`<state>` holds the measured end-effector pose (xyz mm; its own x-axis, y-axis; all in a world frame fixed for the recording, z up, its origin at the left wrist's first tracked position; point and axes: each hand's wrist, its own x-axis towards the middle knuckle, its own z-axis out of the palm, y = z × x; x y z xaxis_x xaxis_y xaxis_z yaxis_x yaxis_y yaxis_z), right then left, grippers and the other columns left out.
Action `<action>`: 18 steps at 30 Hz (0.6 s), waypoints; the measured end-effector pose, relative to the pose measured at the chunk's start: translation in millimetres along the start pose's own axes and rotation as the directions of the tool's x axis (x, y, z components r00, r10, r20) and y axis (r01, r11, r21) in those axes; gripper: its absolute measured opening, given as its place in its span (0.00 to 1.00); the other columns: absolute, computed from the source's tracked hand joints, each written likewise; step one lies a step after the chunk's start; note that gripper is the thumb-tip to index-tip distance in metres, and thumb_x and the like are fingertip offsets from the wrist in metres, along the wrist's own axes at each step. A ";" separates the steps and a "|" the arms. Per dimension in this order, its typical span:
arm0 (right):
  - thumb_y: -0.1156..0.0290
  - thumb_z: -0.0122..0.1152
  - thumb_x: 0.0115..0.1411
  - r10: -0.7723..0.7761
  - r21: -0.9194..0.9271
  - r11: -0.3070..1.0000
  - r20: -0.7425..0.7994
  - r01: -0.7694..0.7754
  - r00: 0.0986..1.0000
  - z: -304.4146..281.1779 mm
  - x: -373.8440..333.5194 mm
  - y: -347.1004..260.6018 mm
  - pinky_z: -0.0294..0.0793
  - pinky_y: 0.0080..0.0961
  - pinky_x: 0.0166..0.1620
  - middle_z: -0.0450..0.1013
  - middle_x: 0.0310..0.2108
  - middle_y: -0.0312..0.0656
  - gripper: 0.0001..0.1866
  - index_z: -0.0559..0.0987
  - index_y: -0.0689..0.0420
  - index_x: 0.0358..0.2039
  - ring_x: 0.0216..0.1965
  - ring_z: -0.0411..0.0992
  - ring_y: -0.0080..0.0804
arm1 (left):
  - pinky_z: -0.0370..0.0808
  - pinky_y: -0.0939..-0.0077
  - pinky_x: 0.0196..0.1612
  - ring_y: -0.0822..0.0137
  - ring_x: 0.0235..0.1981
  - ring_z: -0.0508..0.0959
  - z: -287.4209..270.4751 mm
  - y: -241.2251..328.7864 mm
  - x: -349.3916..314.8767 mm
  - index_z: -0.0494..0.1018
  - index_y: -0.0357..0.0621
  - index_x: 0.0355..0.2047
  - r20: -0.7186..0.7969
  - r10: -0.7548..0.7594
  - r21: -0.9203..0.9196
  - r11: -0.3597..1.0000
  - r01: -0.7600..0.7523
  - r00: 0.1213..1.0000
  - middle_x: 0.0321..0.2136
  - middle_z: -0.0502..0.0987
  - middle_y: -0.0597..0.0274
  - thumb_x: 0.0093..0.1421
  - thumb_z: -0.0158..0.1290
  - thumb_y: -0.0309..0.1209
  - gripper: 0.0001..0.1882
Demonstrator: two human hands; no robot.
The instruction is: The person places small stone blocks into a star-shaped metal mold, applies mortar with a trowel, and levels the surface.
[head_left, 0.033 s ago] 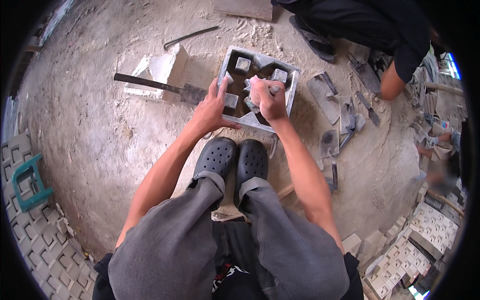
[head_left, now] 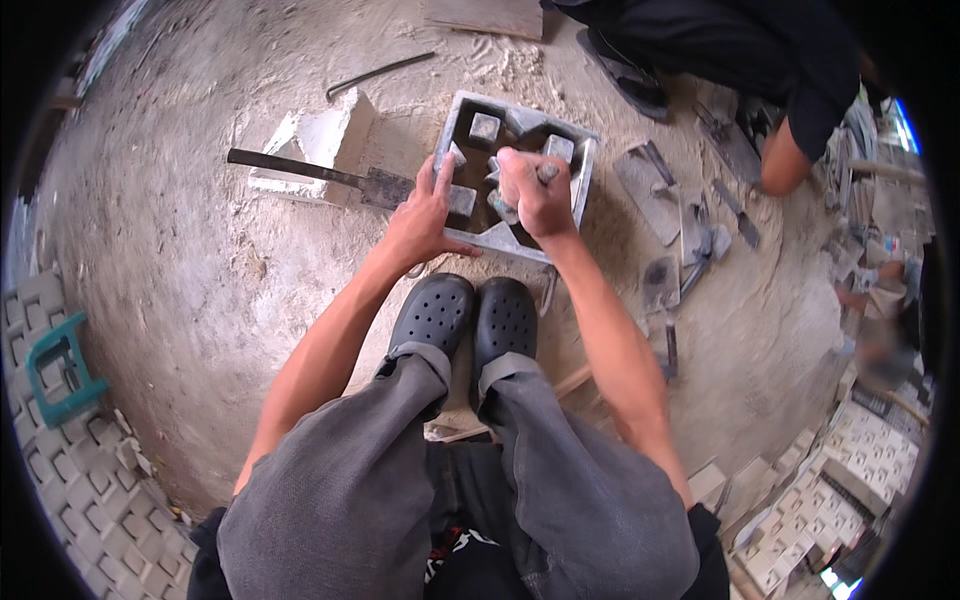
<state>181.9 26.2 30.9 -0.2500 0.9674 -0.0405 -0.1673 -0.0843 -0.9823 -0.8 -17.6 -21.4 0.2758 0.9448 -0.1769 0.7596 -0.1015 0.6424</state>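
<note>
A grey rectangular mould point(head_left: 590, 185) with blocks and pointed wedges inside lies on the dusty floor beyond my shoes. My left hand point(head_left: 418, 222) grips its near left corner, with fingers over the left wall and the thumb along the near wall. Over the right half of the mould, my right hand point(head_left: 538, 196) is closed in a fist around a tool; the rounded grey end point(head_left: 547, 173) of its handle shows at the top of the fist. Lower down, the fist hides the tool's working end. A dark flat bar point(head_left: 300, 166) with a wider end reaches toward my left hand.
A chipped white block point(head_left: 335, 130) lies under the bar, and a bent rod point(head_left: 380, 74) beyond it. Trowels point(head_left: 650, 190) and other hand tools are scattered at right, near a crouching person point(head_left: 740, 45). Patterned tiles point(head_left: 90, 490) and a teal stool point(head_left: 65, 370) stand at left.
</note>
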 end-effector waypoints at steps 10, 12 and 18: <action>0.66 0.52 0.66 -0.086 -0.034 0.996 -0.229 0.081 0.970 19.2 9.3 9.3 0.50 0.22 0.19 0.59 0.11 0.25 0.26 0.64 0.57 0.10 0.15 0.55 0.11 | 0.67 0.54 0.62 0.38 0.65 0.60 0.4 -0.3 4.2 0.35 0.35 0.69 -0.021 0.017 0.005 1.000 -0.017 1.000 0.67 0.46 0.36 0.28 0.77 0.50 0.78; 0.66 0.52 0.66 -0.111 0.006 0.993 -0.291 0.117 0.950 21.5 5.7 -9.2 0.50 0.21 0.19 0.59 0.10 0.26 0.26 0.65 0.56 0.10 0.15 0.55 0.12 | 0.67 0.54 0.63 0.38 0.65 0.59 0.6 -4.5 0.7 0.35 0.35 0.69 -0.023 0.017 0.013 1.000 -0.016 1.000 0.67 0.46 0.36 0.28 0.77 0.50 0.79; 0.67 0.52 0.66 -0.169 0.040 0.979 -0.369 0.198 0.914 14.8 -4.6 21.6 0.51 0.21 0.18 0.59 0.10 0.27 0.27 0.64 0.53 0.08 0.13 0.56 0.14 | 0.62 0.56 0.66 0.38 0.66 0.56 -1.9 4.6 9.9 0.32 0.33 0.69 0.033 -0.003 0.001 1.000 0.003 0.999 0.66 0.45 0.34 0.29 0.76 0.51 0.80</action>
<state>165.3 16.4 12.6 0.1517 0.9865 0.0619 -0.2516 0.0991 -0.9627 4.3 -8.1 -18.8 0.2929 0.9344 -0.2030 0.7610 -0.0993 0.6411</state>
